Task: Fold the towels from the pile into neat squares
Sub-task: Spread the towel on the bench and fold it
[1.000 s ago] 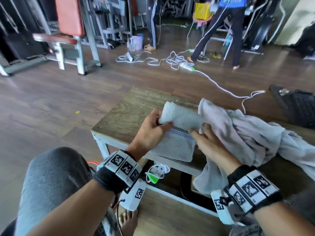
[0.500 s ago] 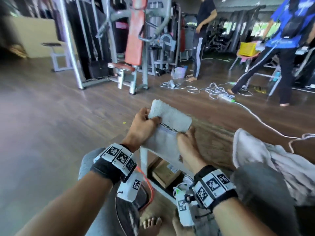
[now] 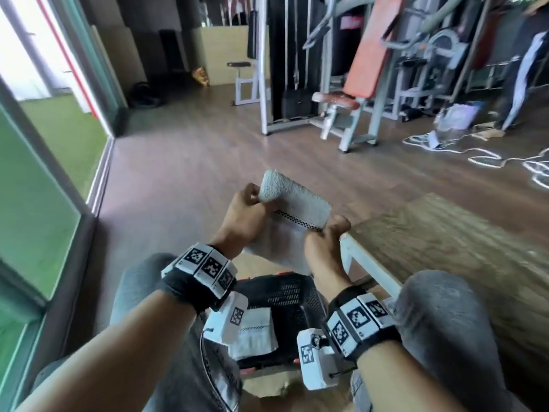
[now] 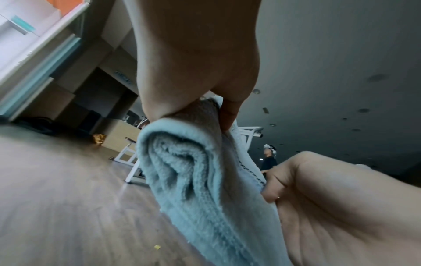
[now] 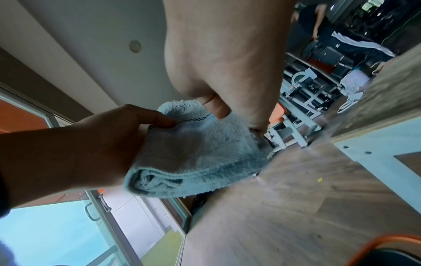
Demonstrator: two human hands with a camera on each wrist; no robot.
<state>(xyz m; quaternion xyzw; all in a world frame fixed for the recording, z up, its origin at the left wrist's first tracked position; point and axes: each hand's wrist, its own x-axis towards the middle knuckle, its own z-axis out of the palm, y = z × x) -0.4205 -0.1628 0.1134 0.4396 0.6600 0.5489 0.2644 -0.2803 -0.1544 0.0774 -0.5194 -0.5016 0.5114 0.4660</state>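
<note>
A folded white towel [image 3: 292, 203] with a black checked stripe is held in the air between both hands, left of the table and above a basket. My left hand [image 3: 243, 212] pinches its left end, thumb on top. My right hand [image 3: 326, 236] grips its right end near the stripe. The left wrist view shows the layered end of the towel [image 4: 189, 171] under my left hand's fingers [image 4: 227, 115]. The towel [image 5: 205, 149] in the right wrist view is held from both sides. A second folded towel [image 3: 255, 334] lies in the basket below.
A black basket [image 3: 285, 295] with an orange rim stands on the floor between my knees. The wooden table [image 3: 445, 242] with a white frame is to the right. Gym machines [image 3: 350, 93], cables [image 3: 475, 153] and a glass door [image 3: 44, 173] surround the open floor.
Both hands carried the folded towel off the table to the left, over the basket. The view turned left, so the pile of unfolded towels is out of sight.
</note>
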